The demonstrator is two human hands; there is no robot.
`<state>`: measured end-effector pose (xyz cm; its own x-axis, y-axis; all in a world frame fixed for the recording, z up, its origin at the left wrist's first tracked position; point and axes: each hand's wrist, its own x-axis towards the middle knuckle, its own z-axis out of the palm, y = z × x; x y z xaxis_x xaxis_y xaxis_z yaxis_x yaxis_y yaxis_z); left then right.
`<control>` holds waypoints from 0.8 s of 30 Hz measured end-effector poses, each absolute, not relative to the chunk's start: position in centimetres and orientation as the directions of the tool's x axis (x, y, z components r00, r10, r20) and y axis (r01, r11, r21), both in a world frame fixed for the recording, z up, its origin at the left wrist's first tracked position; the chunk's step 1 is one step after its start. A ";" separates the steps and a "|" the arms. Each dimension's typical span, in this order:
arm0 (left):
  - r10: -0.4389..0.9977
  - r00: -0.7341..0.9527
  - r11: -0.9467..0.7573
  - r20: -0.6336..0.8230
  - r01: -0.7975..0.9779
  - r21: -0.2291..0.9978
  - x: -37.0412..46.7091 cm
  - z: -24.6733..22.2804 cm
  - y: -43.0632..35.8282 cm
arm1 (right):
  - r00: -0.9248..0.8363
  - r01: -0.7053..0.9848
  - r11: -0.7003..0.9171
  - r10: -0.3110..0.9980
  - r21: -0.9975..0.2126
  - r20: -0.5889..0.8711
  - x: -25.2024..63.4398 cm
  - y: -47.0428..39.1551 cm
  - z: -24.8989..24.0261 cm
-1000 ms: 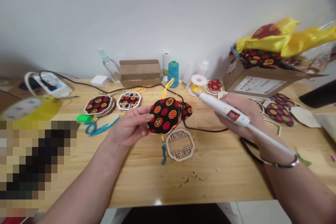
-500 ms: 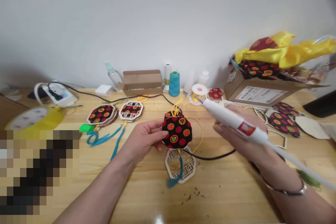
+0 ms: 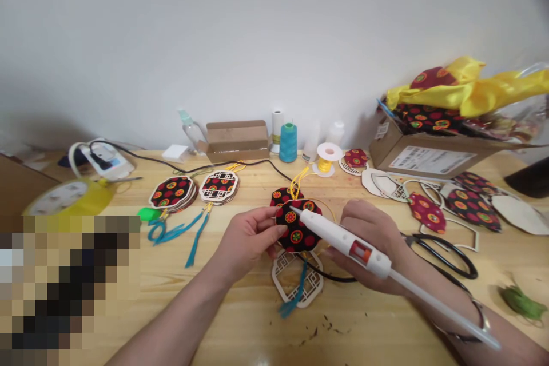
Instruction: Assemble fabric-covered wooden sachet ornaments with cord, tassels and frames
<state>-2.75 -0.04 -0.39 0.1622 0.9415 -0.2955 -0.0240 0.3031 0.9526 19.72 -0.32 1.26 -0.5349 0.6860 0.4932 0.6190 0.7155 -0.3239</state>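
Black cloth, red-dotted and flowered, on the scalloped piece [image 3: 297, 237], held mid-picture above the wooden table [image 3: 227, 320], partly covering a second patterned piece [image 3: 279, 196]. Pinched at its left edge by the left hand [image 3: 253, 234], thumb in front, other fingers partly lost behind. Wrapped in the right hand [image 3: 373, 240], a white glue gun [image 3: 343, 240], grip closed around the body, fingertips mostly out of sight. Nozzle over the cloth's upper part; cannot tell whether touching. Below, a pale lattice frame [image 3: 285, 262], top covered, crossed by a blue tassel [image 3: 295, 301]. Beside the right wrist, black-handled scissors [image 3: 465, 263], blades largely hidden. At lower left, a pixelated patch [image 3: 64, 291], unreadable. At far right, a black cylinder [image 3: 527, 181], cut off.
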 end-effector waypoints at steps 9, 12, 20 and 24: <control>0.942 0.151 0.300 -0.298 0.012 0.954 -2.3 -0.1 -0.2 | -0.538 0.638 0.700 0.704 -0.322 0.464 19.9 -0.6 1.0; 0.942 0.161 0.299 -0.296 0.006 0.954 -2.3 -0.2 -0.3 | -0.537 0.644 0.700 0.701 -0.309 0.469 19.9 -0.6 1.0; 0.939 0.213 0.284 -0.272 -0.032 0.958 -2.5 -0.2 -0.3 | -0.548 0.645 0.710 0.688 -0.284 0.476 19.9 -0.4 1.4; 0.942 0.199 0.285 -0.271 -0.044 0.957 -2.5 -0.3 -0.2 | -0.549 0.649 0.711 0.685 -0.272 0.480 19.8 -0.5 1.2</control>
